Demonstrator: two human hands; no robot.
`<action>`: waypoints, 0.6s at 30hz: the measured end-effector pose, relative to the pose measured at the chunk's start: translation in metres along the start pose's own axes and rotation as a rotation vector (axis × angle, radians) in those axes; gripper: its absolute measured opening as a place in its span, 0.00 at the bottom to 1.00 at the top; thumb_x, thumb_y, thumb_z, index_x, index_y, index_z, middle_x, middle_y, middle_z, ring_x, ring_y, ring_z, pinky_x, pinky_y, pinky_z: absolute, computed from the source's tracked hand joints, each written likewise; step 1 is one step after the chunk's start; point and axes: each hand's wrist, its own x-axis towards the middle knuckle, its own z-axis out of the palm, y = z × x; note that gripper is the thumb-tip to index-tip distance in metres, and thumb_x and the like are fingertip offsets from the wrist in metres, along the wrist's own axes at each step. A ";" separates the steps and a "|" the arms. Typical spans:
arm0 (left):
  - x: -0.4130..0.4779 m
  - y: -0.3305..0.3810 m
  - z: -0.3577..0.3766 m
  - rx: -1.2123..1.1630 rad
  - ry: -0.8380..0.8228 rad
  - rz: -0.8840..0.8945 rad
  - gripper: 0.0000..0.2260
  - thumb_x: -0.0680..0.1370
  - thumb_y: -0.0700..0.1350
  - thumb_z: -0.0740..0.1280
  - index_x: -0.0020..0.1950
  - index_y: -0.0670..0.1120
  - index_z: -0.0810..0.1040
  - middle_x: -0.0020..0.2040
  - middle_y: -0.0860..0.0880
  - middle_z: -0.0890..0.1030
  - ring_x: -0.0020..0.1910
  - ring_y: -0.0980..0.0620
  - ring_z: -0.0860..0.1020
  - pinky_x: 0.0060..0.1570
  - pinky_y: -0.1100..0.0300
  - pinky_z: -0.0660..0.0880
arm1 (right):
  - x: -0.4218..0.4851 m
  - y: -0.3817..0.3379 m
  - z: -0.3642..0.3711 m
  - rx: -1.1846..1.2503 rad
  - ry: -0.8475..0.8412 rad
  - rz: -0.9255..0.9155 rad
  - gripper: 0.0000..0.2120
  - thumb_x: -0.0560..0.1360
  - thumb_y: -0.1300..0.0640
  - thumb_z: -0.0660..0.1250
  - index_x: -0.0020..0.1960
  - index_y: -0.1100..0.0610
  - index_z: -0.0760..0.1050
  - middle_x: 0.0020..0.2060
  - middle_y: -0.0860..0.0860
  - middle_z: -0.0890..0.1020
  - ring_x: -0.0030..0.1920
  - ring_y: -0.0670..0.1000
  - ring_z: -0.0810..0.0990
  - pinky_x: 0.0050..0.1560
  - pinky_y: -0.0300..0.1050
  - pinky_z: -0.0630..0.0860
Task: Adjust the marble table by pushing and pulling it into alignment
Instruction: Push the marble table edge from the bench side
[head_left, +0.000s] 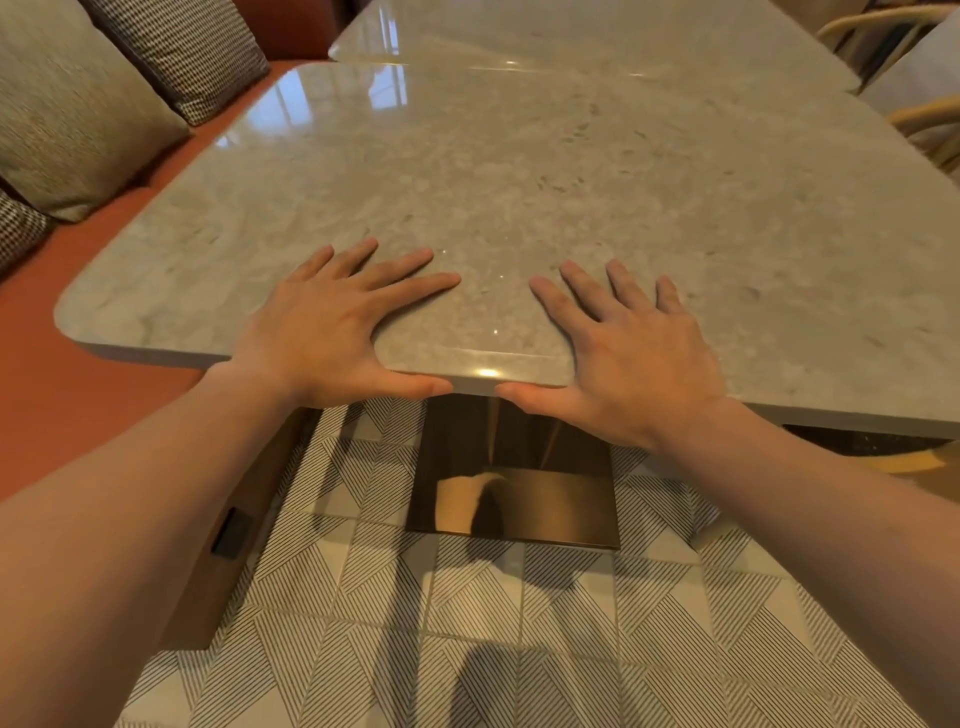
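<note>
The marble table (519, 171) has a glossy grey-beige top with rounded corners and fills the middle of the view. My left hand (332, 332) lies flat on its near edge, fingers spread on top, thumb along the rim. My right hand (628, 353) rests the same way just to the right, thumb against the edge. The two thumbs nearly meet at the front edge. A second marble table (597, 36) stands beyond it, its near edge touching the first table's far edge, offset to the right.
The table's bronze pedestal base (514, 499) stands on patterned floor tiles (467, 623). An orange bench (62, 405) with several cushions (78, 104) runs along the left. Wooden chairs (919, 114) stand at the right.
</note>
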 end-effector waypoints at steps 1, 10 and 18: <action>-0.001 -0.001 0.000 -0.003 -0.009 0.002 0.49 0.65 0.90 0.45 0.84 0.72 0.50 0.88 0.58 0.61 0.88 0.38 0.61 0.84 0.34 0.59 | 0.000 0.000 0.000 0.006 -0.006 0.000 0.58 0.65 0.12 0.33 0.87 0.43 0.45 0.88 0.50 0.54 0.87 0.64 0.54 0.83 0.73 0.53; -0.008 0.074 -0.047 -0.698 0.234 -0.144 0.29 0.75 0.68 0.68 0.74 0.63 0.72 0.78 0.55 0.74 0.80 0.55 0.72 0.81 0.51 0.66 | -0.042 0.012 -0.053 0.946 0.329 -0.020 0.40 0.73 0.38 0.78 0.77 0.56 0.72 0.73 0.52 0.76 0.69 0.41 0.73 0.70 0.28 0.70; 0.021 0.212 -0.149 -1.046 0.503 -0.144 0.26 0.77 0.72 0.70 0.73 0.70 0.71 0.77 0.55 0.74 0.80 0.49 0.74 0.78 0.53 0.70 | -0.117 0.122 -0.169 1.130 0.448 -0.060 0.33 0.76 0.40 0.69 0.76 0.52 0.70 0.72 0.50 0.77 0.74 0.49 0.77 0.75 0.43 0.72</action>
